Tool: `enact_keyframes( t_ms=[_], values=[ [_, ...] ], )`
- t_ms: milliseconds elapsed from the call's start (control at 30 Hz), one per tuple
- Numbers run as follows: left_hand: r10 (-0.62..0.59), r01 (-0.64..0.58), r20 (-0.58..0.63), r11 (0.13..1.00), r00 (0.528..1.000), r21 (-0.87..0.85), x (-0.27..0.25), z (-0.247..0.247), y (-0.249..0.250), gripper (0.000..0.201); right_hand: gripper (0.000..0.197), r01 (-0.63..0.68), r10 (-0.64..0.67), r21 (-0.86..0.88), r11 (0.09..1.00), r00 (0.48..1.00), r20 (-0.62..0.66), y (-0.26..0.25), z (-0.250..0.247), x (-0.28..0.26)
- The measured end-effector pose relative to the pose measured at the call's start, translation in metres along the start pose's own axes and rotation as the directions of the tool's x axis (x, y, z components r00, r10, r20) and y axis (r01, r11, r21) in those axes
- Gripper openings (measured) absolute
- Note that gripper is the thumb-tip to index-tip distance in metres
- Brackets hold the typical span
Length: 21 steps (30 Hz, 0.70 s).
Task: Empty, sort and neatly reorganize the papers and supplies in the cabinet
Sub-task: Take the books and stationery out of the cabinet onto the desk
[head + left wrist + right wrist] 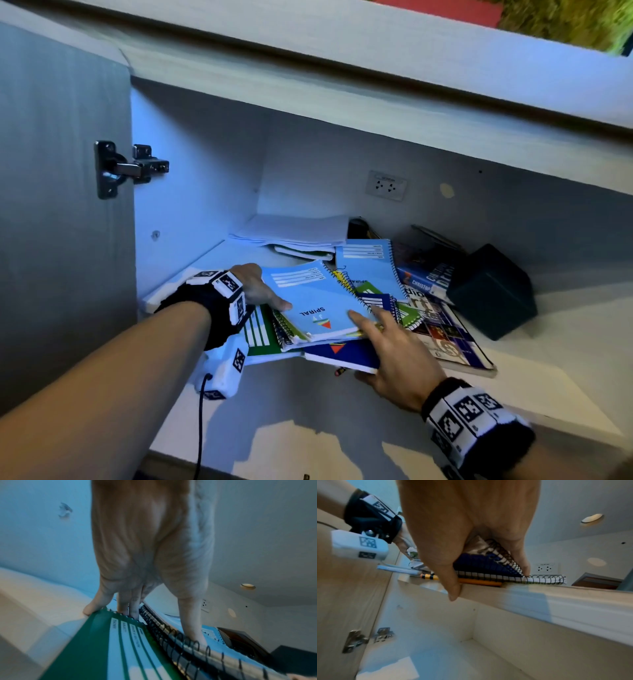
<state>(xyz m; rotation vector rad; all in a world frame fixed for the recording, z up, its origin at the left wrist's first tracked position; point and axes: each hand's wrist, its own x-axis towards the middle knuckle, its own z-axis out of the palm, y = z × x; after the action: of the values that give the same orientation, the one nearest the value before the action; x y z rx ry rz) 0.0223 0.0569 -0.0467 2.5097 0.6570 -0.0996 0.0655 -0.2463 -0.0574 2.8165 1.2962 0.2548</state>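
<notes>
**Both hands on a stack of spiral notebooks at the shelf's front edge**

On the cabinet shelf (565, 329), a loose stack of spiral notebooks lies near the front edge. The left hand (255, 286) grips the stack's left side: its thumb presses on the cover of the light blue notebook (315, 301) on top, while its fingers (123, 605) curl down behind the spiral edge of the green notebook (120, 642) beneath. The right hand (394, 356) holds the near right corner, fingers spread flat across the blue cover and the thumb under the dark blue notebook (342, 354) at the bottom. A yellow pencil (479, 582) lies on the shelf just under that corner.

Behind the stack sit a second light blue notebook (370, 263), a pile of white papers (294, 229) at the back left, and books with printed covers (442, 322) to the right. A dark box (491, 291) stands beside them, possibly touching one. A wall socket (386, 185) shows on the back panel, and the door hinge (126, 168) at the left.
</notes>
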Motion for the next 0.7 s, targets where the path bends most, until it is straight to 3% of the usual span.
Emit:
enact_keyframes(
  t_ms=[100,200,233,400,533,600,700],
  values=[
    [0.007,-0.004,0.051,0.998,0.999,-0.068,-0.04,-0.009,0.011,0.078,0.089,0.006,-0.009,-0.06,0.998,0.998,-0.06,-0.004,-0.002,-0.014],
    [0.05,-0.043,0.049,0.992,0.998,-0.122,-0.073,-0.006,0.02,0.032,0.09,-0.003,-0.02,-0.18,0.984,0.992,-0.124,-0.007,-0.006,-0.027],
    [0.069,-0.064,0.035,0.99,0.997,-0.125,-0.082,-0.004,0.023,0.03,0.092,-0.008,-0.027,-0.216,0.976,0.987,-0.157,-0.006,-0.005,-0.03],
    [0.119,-0.115,0.016,0.979,0.993,-0.166,-0.095,0.005,0.025,0.029,0.083,0.106,-0.211,-0.339,0.935,0.933,-0.291,0.009,0.006,-0.032],
    [0.127,-0.113,0.041,0.963,0.991,-0.247,-0.099,0.018,0.022,0.059,0.084,0.224,-0.344,-0.387,0.894,0.897,-0.276,0.003,0.006,-0.025],
    [0.167,-0.152,0.047,0.96,0.985,-0.235,-0.1,0.021,0.016,0.056,0.082,0.266,-0.378,-0.372,0.889,0.885,-0.272,0.003,0.006,-0.022],
    [0.227,-0.217,0.026,0.956,0.974,-0.198,-0.101,0.024,0.008,0.054,0.054,0.293,-0.416,-0.394,0.871,0.865,-0.279,0.009,-0.001,-0.02]
  ],
)
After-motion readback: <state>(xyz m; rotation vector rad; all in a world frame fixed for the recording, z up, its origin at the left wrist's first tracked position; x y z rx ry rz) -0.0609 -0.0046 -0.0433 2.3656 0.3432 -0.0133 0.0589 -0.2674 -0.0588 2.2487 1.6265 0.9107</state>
